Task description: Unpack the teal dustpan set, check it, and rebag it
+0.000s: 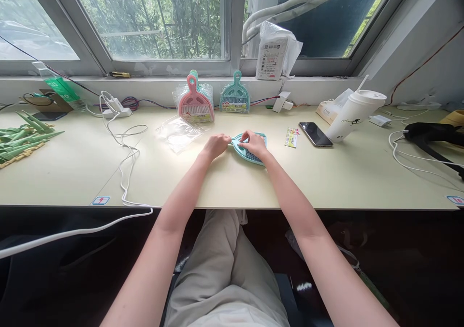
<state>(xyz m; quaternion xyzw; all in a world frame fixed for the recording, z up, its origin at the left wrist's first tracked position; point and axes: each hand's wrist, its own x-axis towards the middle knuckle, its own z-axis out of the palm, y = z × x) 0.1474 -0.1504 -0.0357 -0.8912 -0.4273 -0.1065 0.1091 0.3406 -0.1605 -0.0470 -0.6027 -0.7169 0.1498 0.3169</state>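
A small teal dustpan and brush set (pixel 250 154) lies flat on the pale desk (pixel 217 182), its handle pointing left. My left hand (pixel 216 145) pinches the handle end. My right hand (pixel 254 143) rests on top of the pan body, fingers curled over it. Just left of my hands lies an empty clear plastic bag (pixel 177 132). Farther back, a pink dustpan set in its bag (pixel 195 102) and a teal dustpan set (pixel 235 96) lean against the window ledge.
A black phone (pixel 315 134), a small printed label (pixel 291 137) and a white lidded cup with straw (pixel 353 114) sit to the right. White cables (pixel 125 157) trail across the left half. Green woven strips (pixel 21 138) lie far left, a black strap (pixel 433 136) far right.
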